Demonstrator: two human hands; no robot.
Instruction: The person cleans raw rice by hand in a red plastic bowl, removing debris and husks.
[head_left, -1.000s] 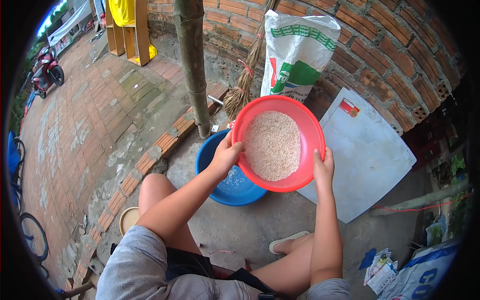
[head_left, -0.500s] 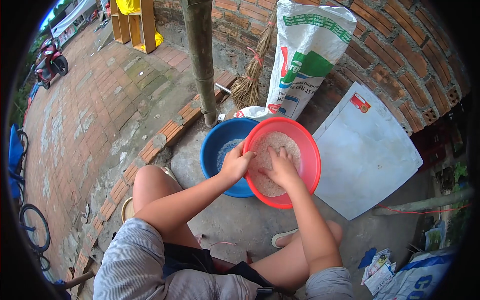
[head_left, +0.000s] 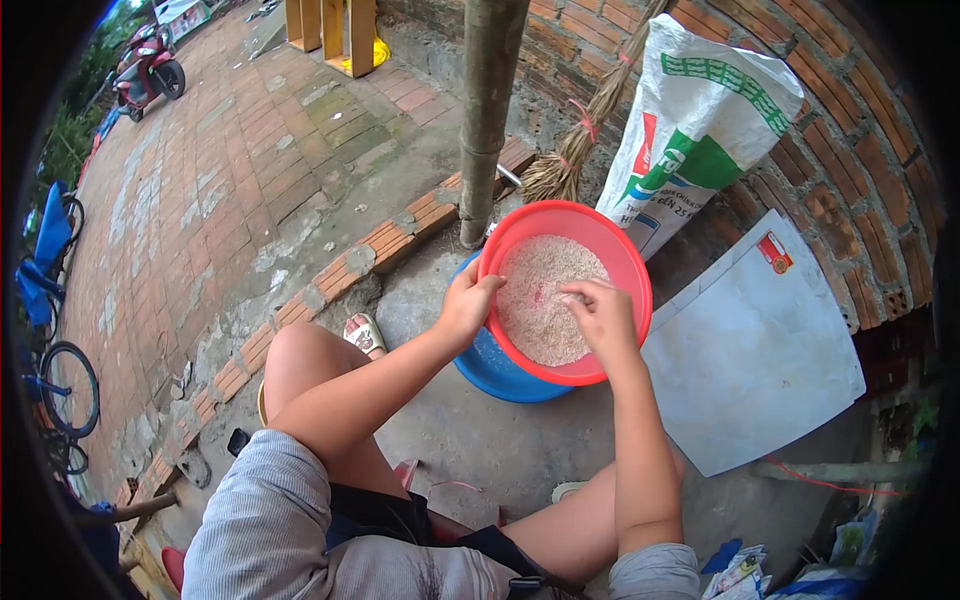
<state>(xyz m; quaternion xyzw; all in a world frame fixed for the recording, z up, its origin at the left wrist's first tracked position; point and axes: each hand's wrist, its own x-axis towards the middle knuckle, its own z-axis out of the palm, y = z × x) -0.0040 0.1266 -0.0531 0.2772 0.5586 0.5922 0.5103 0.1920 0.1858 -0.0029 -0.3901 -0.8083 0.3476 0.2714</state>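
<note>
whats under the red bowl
A blue basin sits under the red bowl; only its near rim shows. Its inside is covered by the bowl, which the left hand grips.

Blue basin (head_left: 500,368) mostly covered by the red basin (head_left: 620,250) above it; only its near and left wall shows, contents out of sight. Left hand (head_left: 468,305) grips the red rim, fingers (head_left: 487,287) curled over the edge, their tips hidden inside. Right hand (head_left: 603,318) rests in the grain (head_left: 540,290); fingertips bunched, too small to tell whether they pinch anything. Print on the sack (head_left: 700,130) too small to read; its base hidden behind the red basin. Broom (head_left: 570,165) handle cut off at the top edge. Sandal (head_left: 365,333) partly behind the knee. Bicycle (head_left: 60,390) cut off at the left.
</note>
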